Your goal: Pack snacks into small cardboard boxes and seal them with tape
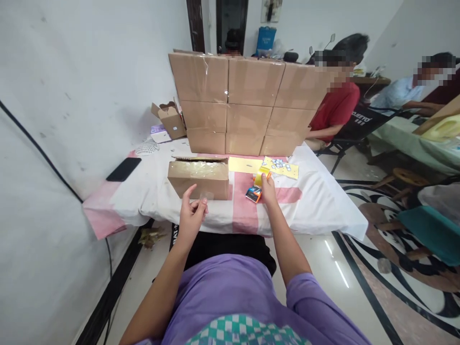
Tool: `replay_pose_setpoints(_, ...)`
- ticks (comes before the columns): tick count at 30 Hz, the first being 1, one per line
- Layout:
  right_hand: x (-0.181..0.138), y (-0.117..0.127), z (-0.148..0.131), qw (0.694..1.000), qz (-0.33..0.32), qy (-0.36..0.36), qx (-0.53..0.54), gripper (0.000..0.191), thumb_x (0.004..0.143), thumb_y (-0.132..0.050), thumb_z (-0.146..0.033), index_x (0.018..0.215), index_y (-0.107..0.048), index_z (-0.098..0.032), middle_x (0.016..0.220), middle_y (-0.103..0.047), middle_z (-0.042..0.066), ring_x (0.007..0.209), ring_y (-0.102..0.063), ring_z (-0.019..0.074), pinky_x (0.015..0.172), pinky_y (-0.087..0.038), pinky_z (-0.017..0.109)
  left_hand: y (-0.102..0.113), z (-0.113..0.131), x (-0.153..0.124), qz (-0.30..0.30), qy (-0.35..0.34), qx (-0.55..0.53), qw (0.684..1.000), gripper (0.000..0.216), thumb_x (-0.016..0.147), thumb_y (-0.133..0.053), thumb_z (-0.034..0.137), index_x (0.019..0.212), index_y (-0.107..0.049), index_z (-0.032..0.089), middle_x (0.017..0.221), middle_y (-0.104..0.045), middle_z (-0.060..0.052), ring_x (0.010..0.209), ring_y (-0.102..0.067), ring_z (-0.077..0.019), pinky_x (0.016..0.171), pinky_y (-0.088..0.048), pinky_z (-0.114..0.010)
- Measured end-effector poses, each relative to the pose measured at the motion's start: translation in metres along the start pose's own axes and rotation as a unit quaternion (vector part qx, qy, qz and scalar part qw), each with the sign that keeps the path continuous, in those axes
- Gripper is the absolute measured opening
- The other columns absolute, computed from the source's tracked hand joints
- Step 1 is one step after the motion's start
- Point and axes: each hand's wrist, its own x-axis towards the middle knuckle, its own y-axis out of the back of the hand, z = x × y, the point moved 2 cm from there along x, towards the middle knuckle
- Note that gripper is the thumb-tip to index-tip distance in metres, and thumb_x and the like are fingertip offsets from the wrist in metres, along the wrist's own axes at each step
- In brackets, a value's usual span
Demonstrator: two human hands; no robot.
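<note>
A small cardboard box stands on the cloth-covered table in front of me, its top flaps slightly raised and shiny clear tape across the upper edge. My left hand is in front of this box, thumb and fingers pinching a short piece of clear tape, with the index finger stretched up. To the right, my right hand grips a tape dispenser with a yellow roll and orange parts. Its blue-and-black end is low over the cloth. My palm hides part of the handle.
Stacked cardboard boxes form a wall at the table's back. Yellow sheets lie before it, one bearing small paper pieces. A black phone and an opened carton are left. A person in red sits beyond, right.
</note>
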Motion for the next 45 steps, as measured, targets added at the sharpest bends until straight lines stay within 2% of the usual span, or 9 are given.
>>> replay_pose_setpoints(6,-0.045,0.035,-0.034,0.991,0.073,0.076,-0.085,0.052,0.079,-0.070,-0.058,0.111,-0.058,-0.020,0.115,-0.063,0.014,0.112,-0.059,0.0305,0.098,-0.049,0.047,0.002,0.002,-0.003,-0.025,-0.034,0.016,0.999,0.056,0.097,-0.060,0.039,0.146,-0.037,0.030,0.069,-0.050,0.007,0.057,-0.045,-0.0093,0.054,-0.038,-0.019)
replay_pose_setpoints(12,-0.104,-0.033,-0.107,0.917,-0.321,0.208,-0.112,0.011,0.089,-0.070,-0.035,0.094,-0.073,-0.025,0.109,-0.065,0.006,0.109,-0.061,0.0245,0.099,-0.046,0.042,-0.009,0.006,-0.017,-0.108,-0.056,0.025,0.992,0.052,0.100,-0.052,0.040,0.149,-0.037,0.028,0.079,-0.059,0.002,0.060,-0.048,-0.0108,0.060,-0.040,-0.024)
replay_pose_setpoints(19,-0.077,-0.064,-0.168,0.906,-0.251,0.312,-0.137,0.014,0.089,-0.065,-0.020,0.076,-0.069,-0.023,0.104,-0.066,0.006,0.109,-0.054,0.0272,0.101,-0.041,0.047,0.033,0.009,0.005,0.088,-0.012,0.139,0.986,0.052,0.097,-0.054,0.048,0.140,-0.048,0.020,0.053,-0.036,0.011,0.045,-0.036,-0.0114,0.049,-0.029,-0.024)
replay_pose_setpoints(22,-0.059,-0.076,-0.191,0.900,-0.310,0.291,-0.092,0.013,0.087,-0.069,-0.028,0.076,-0.073,-0.023,0.109,-0.066,0.006,0.113,-0.055,0.0268,0.100,-0.043,0.046,0.063,0.022,0.046,0.165,-0.133,0.284,0.935,0.047,0.094,-0.056,0.044,0.134,-0.055,0.019,0.086,-0.065,-0.004,0.078,-0.061,-0.0187,0.070,-0.047,-0.030)
replay_pose_setpoints(24,-0.048,-0.094,-0.199,0.884,-0.400,0.241,-0.034,0.016,0.084,-0.072,-0.034,0.075,-0.074,-0.021,0.106,-0.067,0.006,0.104,-0.060,0.0237,0.093,-0.048,0.040,0.079,0.031,0.083,0.153,-0.194,0.368,0.896,0.055,0.089,-0.062,0.042,0.139,-0.054,0.019,0.131,-0.063,-0.015,0.117,-0.059,-0.0270,0.092,-0.049,-0.038)
replay_pose_setpoints(29,-0.023,-0.160,-0.190,0.843,-0.522,0.129,-0.005,0.030,0.078,-0.074,-0.048,0.077,-0.075,-0.018,0.080,-0.068,0.002,0.076,-0.061,0.0164,0.072,-0.046,0.029,0.101,0.032,0.153,0.000,-0.127,0.368,0.921,0.086,0.082,-0.065,0.040,0.160,-0.031,0.023,0.145,-0.061,-0.013,0.138,-0.051,-0.0304,0.107,-0.045,-0.044)
replay_pose_setpoints(35,0.003,-0.223,-0.146,0.846,-0.381,0.144,-0.344,0.018,0.082,-0.069,-0.031,0.070,-0.075,-0.019,0.067,-0.068,0.004,0.098,-0.059,0.0262,0.092,-0.040,0.039,0.101,0.033,0.144,-0.009,-0.105,0.403,0.909,0.079,0.091,-0.056,0.037,0.163,-0.026,0.025,0.134,-0.071,-0.009,0.137,-0.051,-0.0304,0.116,-0.033,-0.055)
replay_pose_setpoints(40,0.009,-0.232,-0.124,0.839,-0.386,0.168,-0.345,0.013,0.080,-0.071,-0.032,0.074,-0.074,-0.020,0.084,-0.073,0.005,0.104,-0.058,0.0276,0.097,-0.038,0.041,0.094,0.024,0.127,-0.037,-0.141,0.511,0.847,0.046,0.104,-0.037,0.044,0.142,-0.062,0.036,0.147,-0.059,-0.007,0.131,-0.048,-0.0322,0.107,-0.037,-0.056)
replay_pose_setpoints(45,0.005,-0.232,-0.118,0.830,-0.365,0.205,-0.368,0.027,0.079,-0.077,-0.042,0.089,-0.075,-0.017,0.115,-0.065,0.013,0.113,-0.055,0.0306,0.092,-0.045,0.038,0.094,0.010,0.122,-0.006,-0.258,0.490,0.833,0.040,0.104,-0.042,0.042,0.119,-0.077,0.030,0.139,-0.063,-0.008,0.130,-0.045,-0.0306,0.111,-0.033,-0.053)
